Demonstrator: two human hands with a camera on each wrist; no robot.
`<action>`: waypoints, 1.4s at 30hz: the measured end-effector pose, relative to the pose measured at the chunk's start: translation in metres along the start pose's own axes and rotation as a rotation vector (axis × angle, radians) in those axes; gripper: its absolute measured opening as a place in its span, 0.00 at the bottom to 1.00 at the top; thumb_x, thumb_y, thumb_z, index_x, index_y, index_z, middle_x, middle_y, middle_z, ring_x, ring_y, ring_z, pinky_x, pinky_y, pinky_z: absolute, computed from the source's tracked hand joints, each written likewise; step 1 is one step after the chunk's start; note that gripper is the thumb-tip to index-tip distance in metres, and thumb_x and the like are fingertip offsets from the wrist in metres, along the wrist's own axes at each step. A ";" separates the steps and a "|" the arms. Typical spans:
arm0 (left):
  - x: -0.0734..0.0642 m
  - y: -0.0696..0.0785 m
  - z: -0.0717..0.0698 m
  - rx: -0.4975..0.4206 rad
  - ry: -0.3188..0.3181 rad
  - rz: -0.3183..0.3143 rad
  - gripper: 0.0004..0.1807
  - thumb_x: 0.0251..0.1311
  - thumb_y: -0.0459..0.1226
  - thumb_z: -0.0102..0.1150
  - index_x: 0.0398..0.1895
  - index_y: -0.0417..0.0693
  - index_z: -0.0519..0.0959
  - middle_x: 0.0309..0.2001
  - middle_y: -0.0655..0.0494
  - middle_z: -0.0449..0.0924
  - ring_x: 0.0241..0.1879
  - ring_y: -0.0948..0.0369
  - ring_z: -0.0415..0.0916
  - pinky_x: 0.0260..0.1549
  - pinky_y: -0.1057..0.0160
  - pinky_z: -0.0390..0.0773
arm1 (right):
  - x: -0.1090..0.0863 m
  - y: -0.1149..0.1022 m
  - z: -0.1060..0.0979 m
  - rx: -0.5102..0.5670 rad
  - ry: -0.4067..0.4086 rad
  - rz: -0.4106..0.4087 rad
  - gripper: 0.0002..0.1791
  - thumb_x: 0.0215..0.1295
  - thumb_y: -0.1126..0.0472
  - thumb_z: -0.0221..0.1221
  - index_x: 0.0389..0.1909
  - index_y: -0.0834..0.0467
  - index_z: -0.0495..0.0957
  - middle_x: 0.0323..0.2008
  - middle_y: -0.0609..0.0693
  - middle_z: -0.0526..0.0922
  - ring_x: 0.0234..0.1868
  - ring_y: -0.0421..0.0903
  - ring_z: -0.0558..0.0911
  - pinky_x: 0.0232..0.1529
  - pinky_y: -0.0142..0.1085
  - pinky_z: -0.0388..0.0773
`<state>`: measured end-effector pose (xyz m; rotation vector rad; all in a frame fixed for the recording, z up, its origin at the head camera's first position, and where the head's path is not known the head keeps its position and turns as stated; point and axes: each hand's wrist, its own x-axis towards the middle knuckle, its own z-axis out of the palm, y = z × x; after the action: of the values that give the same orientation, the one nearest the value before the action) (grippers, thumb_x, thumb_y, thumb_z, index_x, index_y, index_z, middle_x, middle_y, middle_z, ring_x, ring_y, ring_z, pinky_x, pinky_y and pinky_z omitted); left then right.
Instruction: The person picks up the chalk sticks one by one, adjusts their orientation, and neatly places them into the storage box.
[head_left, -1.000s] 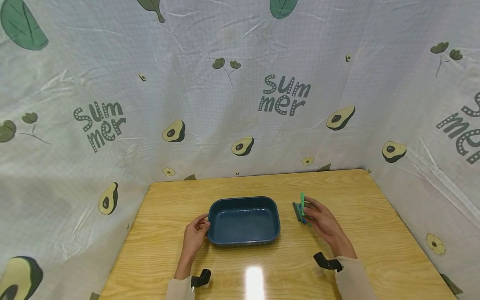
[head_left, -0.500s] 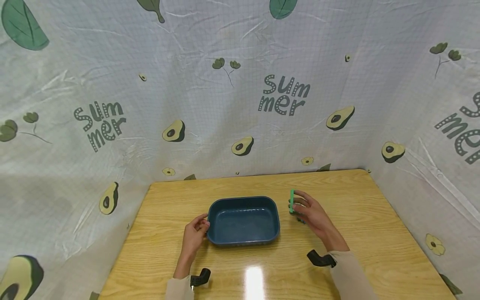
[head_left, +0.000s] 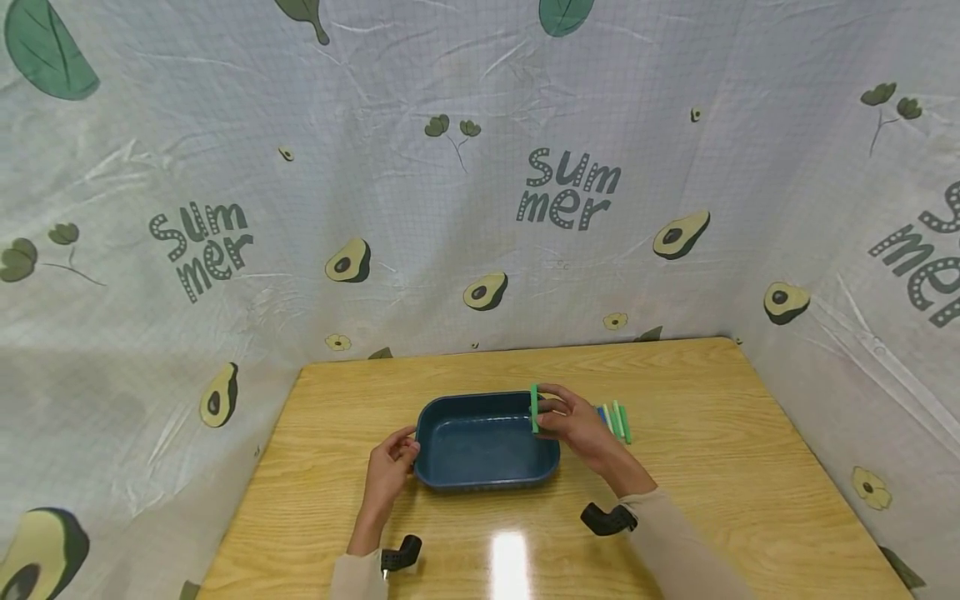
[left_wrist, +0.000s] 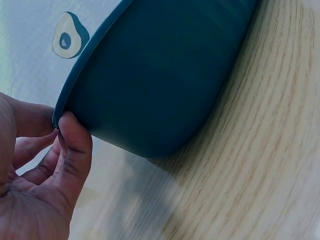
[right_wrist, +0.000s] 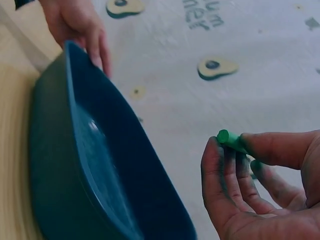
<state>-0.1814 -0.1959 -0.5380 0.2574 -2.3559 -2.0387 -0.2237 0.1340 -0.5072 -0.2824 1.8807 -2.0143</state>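
A dark blue rectangular tub (head_left: 480, 454) with rounded corners stands on the wooden table. My left hand (head_left: 392, 468) pinches its left rim between thumb and fingers; the left wrist view shows the thumb (left_wrist: 75, 132) against the outer wall. Over the tub's right end, my right hand (head_left: 576, 427) holds a green chalk stick (head_left: 535, 408) between thumb and fingertips. In the right wrist view the round end of this chalk (right_wrist: 223, 136) shows, apart from the tub, and the fingers (right_wrist: 214, 170) have dark green smudges. No chalk is visible inside the tub.
Several chalk sticks (head_left: 617, 419) in green, pale and blue lie side by side on the table, right of the tub and partly behind my right hand. A printed sheet (head_left: 412, 208) hangs behind the wooden table (head_left: 712, 467) and along its sides.
My right hand has moved left with the green chalk, from above the other sticks to over the tub's right end. More of the row shows now. My left hand stays at the rim.
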 end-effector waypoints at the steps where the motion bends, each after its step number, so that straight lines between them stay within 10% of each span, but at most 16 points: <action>1: 0.002 -0.003 0.000 -0.002 0.002 -0.008 0.20 0.66 0.25 0.54 0.61 0.30 0.73 0.44 0.38 0.75 0.32 0.65 0.74 0.26 0.68 0.77 | 0.001 0.000 0.003 -0.003 -0.007 0.001 0.37 0.69 0.63 0.58 0.74 0.61 0.53 0.61 0.65 0.69 0.47 0.42 0.81 0.55 0.43 0.79; 8: 0.017 -0.027 0.000 0.021 0.024 0.017 0.19 0.66 0.27 0.55 0.61 0.33 0.74 0.43 0.42 0.76 0.31 0.70 0.73 0.25 0.69 0.75 | 0.016 0.000 0.031 -0.008 -0.052 0.035 0.37 0.68 0.64 0.57 0.74 0.61 0.53 0.64 0.70 0.66 0.53 0.50 0.80 0.55 0.47 0.79; 42: 0.014 -0.026 0.003 0.059 0.046 0.018 0.18 0.66 0.28 0.55 0.59 0.35 0.75 0.41 0.46 0.76 0.31 0.67 0.74 0.24 0.68 0.75 | 0.079 0.046 0.112 -0.039 0.062 0.338 0.31 0.51 0.79 0.61 0.60 0.68 0.69 0.28 0.60 0.79 0.26 0.49 0.84 0.32 0.44 0.85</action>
<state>-0.1927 -0.1985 -0.5652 0.2809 -2.3845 -1.9366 -0.2460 -0.0023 -0.5504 0.0857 1.8597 -1.7781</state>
